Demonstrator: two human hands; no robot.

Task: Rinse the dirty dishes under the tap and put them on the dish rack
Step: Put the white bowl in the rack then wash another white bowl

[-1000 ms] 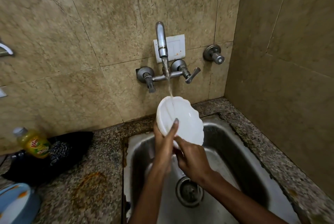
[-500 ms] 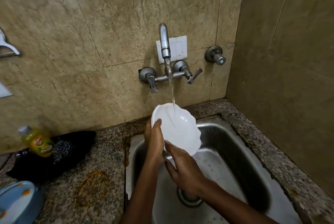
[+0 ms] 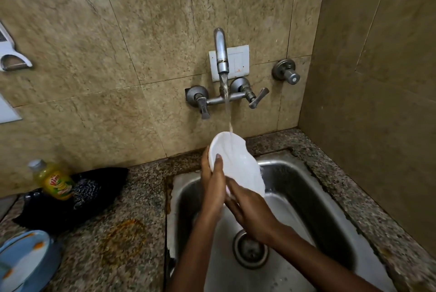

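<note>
A white scalloped bowl (image 3: 238, 164) is tilted under the running tap (image 3: 221, 55), and the water stream lands on its upper inside. My left hand (image 3: 213, 183) grips the bowl's left rim, thumb lying inside the bowl. My right hand (image 3: 250, 209) holds the bowl's lower edge from below, its fingers partly hidden behind the left hand. Both hands hover over the steel sink (image 3: 306, 197), above the drain (image 3: 250, 249). No dish rack is in view.
A yellow dish-soap bottle (image 3: 53, 179) stands on a black cloth (image 3: 94, 192) on the granite counter (image 3: 118, 244) to the left. A blue plate (image 3: 21, 261) lies at the lower left. Tiled walls close the back and right side.
The bowl has turned more edge-on and shifted a little left under the stream. My left hand has slid along its rim, and my right hand has stayed at the lower edge.
</note>
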